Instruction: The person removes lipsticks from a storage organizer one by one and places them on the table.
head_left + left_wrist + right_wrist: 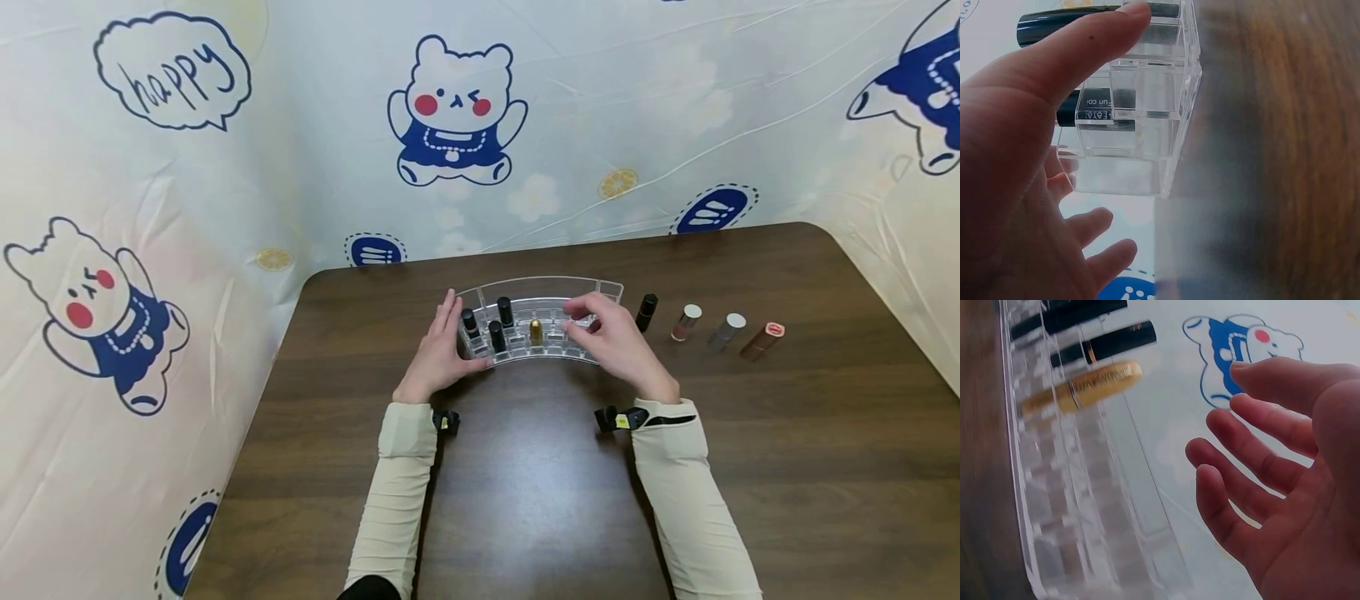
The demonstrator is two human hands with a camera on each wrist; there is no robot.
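Observation:
A clear, curved lipstick organizer (540, 358) with stepped rows of slots stands on the table. My left hand (437, 360) rests against its left end, thumb at the front corner and fingers extended along the side. My right hand (617, 340) hovers over the organizer's right part, fingers loosely bent, nothing between them in the right wrist view. Three black lipstick tubes (505, 311) stand in slots on the left. A gold lipstick tube (1082, 386) stands in a slot near the middle.
Right of the organizer, a black tube (647, 312), a white-capped reddish tube (686, 322), a white-capped clear tube (726, 332) and a brownish-red tube (762, 342) stand on the wooden table (525, 500). A patterned cloth (322, 125) hangs behind the table.

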